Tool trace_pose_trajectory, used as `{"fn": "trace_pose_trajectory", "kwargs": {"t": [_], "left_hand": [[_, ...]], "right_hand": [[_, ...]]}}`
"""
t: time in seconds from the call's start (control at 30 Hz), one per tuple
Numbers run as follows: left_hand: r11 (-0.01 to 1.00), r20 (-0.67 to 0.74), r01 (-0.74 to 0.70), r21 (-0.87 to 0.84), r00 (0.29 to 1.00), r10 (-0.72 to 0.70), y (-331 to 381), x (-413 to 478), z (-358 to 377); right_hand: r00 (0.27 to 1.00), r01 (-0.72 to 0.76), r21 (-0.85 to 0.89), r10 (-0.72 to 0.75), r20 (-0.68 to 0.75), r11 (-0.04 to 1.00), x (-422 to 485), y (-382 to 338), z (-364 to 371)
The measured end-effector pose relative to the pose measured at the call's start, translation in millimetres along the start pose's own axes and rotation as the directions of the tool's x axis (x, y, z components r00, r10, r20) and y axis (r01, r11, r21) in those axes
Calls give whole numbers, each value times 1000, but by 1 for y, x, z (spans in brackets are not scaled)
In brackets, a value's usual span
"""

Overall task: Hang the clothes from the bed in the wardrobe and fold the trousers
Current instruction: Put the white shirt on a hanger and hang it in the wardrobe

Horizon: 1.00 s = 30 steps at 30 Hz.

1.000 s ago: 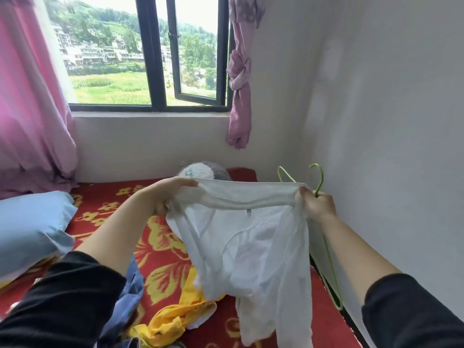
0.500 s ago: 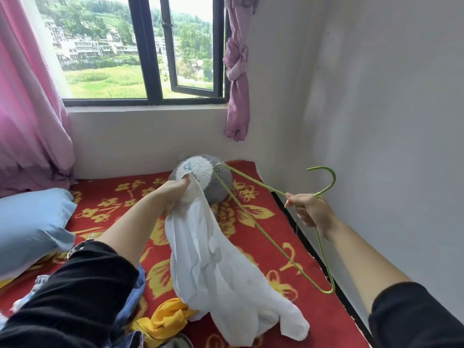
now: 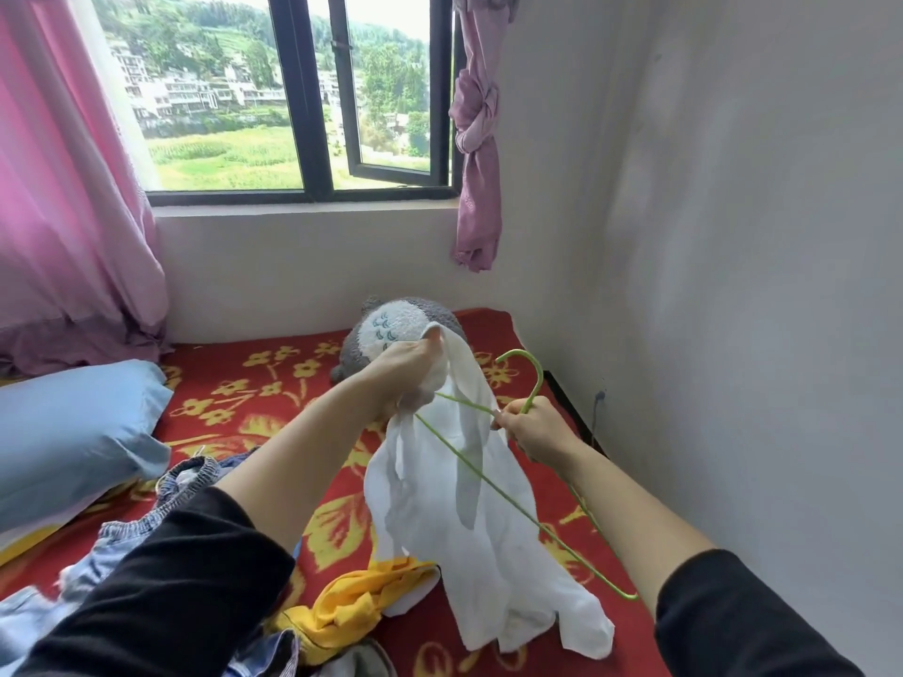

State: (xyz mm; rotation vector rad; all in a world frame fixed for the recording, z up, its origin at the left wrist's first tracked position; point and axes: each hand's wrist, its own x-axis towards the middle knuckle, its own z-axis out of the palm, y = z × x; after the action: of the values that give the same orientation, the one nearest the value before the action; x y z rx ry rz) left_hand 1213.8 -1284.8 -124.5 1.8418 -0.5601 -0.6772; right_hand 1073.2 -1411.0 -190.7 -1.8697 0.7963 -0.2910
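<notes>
1. Bed (image 3: 273,383): jeans (image 3: 185,481) and yellow top (image 3: 356,603) heaped at its near edge.
2. White top (image 3: 440,505) dangles over the bed's middle, left hand (image 3: 405,378) gripping its collar end.
3. Green hanger (image 3: 508,496): right hand (image 3: 532,427) clenched below the hook. Looks like the threading step; next, feed a hanger arm into the neck.

White garment (image 3: 469,520); green hanger (image 3: 530,383); red blanket (image 3: 273,383), yellow flowers; pink curtain (image 3: 63,197).
</notes>
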Motion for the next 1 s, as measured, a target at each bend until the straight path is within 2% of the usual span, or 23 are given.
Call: {"fn": "trace_pose_trajectory", "kwargs": {"t": [0.07,0.13,0.17,0.2,0.23,0.27,0.3,0.33,0.37,0.4,0.43,0.53,0.6,0.67,0.73,0.83,0.93,1.0], "left_hand": [[1000,143,21,-11,989,-19,-3,-8,-5],[998,415,31,51,909,-49,-5,-16,-15],[993,497,-17,115,867,-42,-7,-16,-19],[982,508,-99,160,862,4,-10,-13,-22],[960,433,-197,199,897,94,-12,-9,-23],[914,287,-296,276,933,216,-14,-5,-24],[827,144,-365,427,931,336,-16,0,-25],[687,89,-387,615,900,427,-19,3,-27],[529,117,-384,757,876,469,-23,5,-28],[412,166,-380,828,869,467,-27,7,-29],[365,191,-377,851,871,453,-30,9,-29],[433,158,-398,809,857,491,-30,11,-32],[502,155,-451,738,837,524,-28,9,-35],[540,172,-500,677,821,545,-28,7,-39],[567,182,-517,641,820,542,-28,5,-42],[632,197,-516,578,840,505,-27,7,-44],[643,246,-536,547,837,488,-27,9,-45],[634,254,-538,556,836,487,-30,10,-48]], "right_hand": [[999,23,182,-18,-28,983,0,-7,3],[998,53,316,-44,-37,947,0,-14,4],[997,71,346,-61,-39,936,-1,-17,4],[995,94,351,-82,-48,932,-1,-20,5],[992,121,338,-105,-63,933,-2,-22,5],[989,145,315,-127,-75,938,-4,-25,5],[987,160,298,-143,-79,941,-6,-28,5],[986,165,293,-152,-66,942,-9,-31,6],[987,158,306,-157,-27,939,-13,-33,7],[987,139,329,-158,32,934,-16,-35,7],[982,112,352,-157,102,929,-18,-35,9],[937,32,403,-168,307,915,-25,-38,8],[910,-45,446,-148,388,894,-24,-36,3],[932,-67,423,-94,349,904,-19,-29,-3],[959,7,249,-77,273,969,-14,-22,-5],[927,101,27,-105,359,994,-14,-20,7],[894,163,14,-153,421,987,-16,-28,22],[880,92,56,-108,463,994,-17,-32,23]]}}
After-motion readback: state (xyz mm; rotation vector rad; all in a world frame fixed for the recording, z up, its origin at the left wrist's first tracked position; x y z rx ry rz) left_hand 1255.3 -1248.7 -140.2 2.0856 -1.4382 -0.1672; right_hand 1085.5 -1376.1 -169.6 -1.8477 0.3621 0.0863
